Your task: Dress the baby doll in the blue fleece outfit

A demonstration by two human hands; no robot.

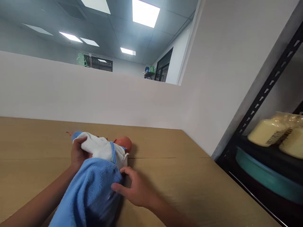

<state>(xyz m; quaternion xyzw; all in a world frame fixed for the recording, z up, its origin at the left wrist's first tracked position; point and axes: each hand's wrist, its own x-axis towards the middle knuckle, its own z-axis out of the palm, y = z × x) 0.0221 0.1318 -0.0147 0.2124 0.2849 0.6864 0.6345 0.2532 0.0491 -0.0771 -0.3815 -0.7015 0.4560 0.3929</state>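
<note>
A white wall backs the light-brown wooden desk (189, 176), and a black slotted-metal shelf (258, 97) stands beyond its right edge. Towards the desk's far edge, left of the far right corner, is a small doll with a smooth orange-red head (124, 143), its body covered by white fleecy cloth with blue trim (99, 146). My left grip (81, 153) is closed around the covered body, near the end away from the head, seemingly to steady it. A thick, soft blue towel (94, 186) drapes towards the near edge. My right grip (136, 187) touches the towel's margin below the head, thumb and forefinger apart, perhaps to control that loose edge; whether they pinch it, I cannot tell.
</note>
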